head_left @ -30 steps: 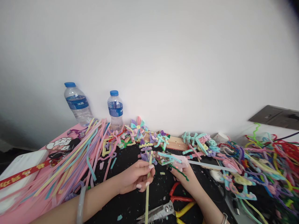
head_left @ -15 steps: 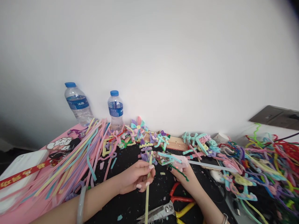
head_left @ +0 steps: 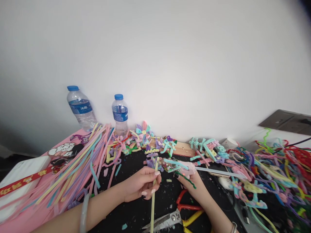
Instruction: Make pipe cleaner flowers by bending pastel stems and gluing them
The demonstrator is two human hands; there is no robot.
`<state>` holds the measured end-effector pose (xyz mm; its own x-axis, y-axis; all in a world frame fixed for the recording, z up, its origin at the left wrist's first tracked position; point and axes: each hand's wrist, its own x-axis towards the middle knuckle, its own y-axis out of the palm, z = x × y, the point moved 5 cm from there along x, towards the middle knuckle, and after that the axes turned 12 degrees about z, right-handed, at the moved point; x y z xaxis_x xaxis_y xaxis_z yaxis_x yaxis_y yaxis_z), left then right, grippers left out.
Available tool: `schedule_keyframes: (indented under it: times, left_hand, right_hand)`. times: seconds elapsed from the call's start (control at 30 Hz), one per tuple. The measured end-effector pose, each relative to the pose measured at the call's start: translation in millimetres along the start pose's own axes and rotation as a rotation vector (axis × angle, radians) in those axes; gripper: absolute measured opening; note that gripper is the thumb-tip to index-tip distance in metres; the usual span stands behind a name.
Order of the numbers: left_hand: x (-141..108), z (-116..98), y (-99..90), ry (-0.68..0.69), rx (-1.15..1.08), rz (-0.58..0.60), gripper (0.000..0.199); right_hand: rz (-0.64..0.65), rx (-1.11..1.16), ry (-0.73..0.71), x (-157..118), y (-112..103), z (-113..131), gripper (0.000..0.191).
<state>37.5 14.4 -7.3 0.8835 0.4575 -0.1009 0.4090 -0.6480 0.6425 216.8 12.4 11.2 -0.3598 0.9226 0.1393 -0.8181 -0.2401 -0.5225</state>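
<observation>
The left hand (head_left: 143,183) pinches the yellow pipe cleaner (head_left: 153,205), whose lower length passes over the scissors (head_left: 173,217). Beyond the scissors, the right hand (head_left: 191,185), apart from the left, grips the pink glue gun (head_left: 190,168). Steady the pipe cleaner; guard the left hand from a likely hot tip.

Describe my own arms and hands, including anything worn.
No sleeves or gloves show. The left hand has pale pink nails, and a smooth, milky-grey, round bangle circles that forearm. The right hand shows a dark nail; a thin, silver-coloured, metallic-looking bracelet circles that arm at the picture's lower edge.
</observation>
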Motion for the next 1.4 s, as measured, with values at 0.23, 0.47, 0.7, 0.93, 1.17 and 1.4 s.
schedule_keyframes:
  times: [0.23,0.47,0.7,0.93,1.17,1.4]
  left_hand:
    - [0.3,1.2,-0.9,0.014,-0.030,0.007,0.026]
    - [0.3,1.1,-1.3,0.013,-0.034,0.016,0.025]
    - [0.5,1.8,-1.8,0.010,-0.028,-0.003,0.026]
    - [0.1,1.1,-1.2,0.007,-0.025,-0.006,0.027]
    - [0.4,1.2,-1.7,0.005,-0.016,0.001,0.027]
    - [0.5,1.3,-1.6,0.009,-0.014,-0.008,0.027]
  right_hand:
    - [0.000,0.002,0.018,-1.4,0.2,-3.5,0.030]
    - [-0.007,0.018,0.040,-1.3,0.2,-3.4,0.032]
    - [-0.012,-0.004,0.020,-1.7,-0.8,-3.7,0.032]
    - [0.001,-0.003,-0.002,-1.3,-0.8,-2.2,0.031]
    - [0.004,-0.017,0.016,-1.2,-0.1,-4.7,0.034]
    - [-0.019,-0.014,0.018,-3.4,-0.8,-6.4,0.034]
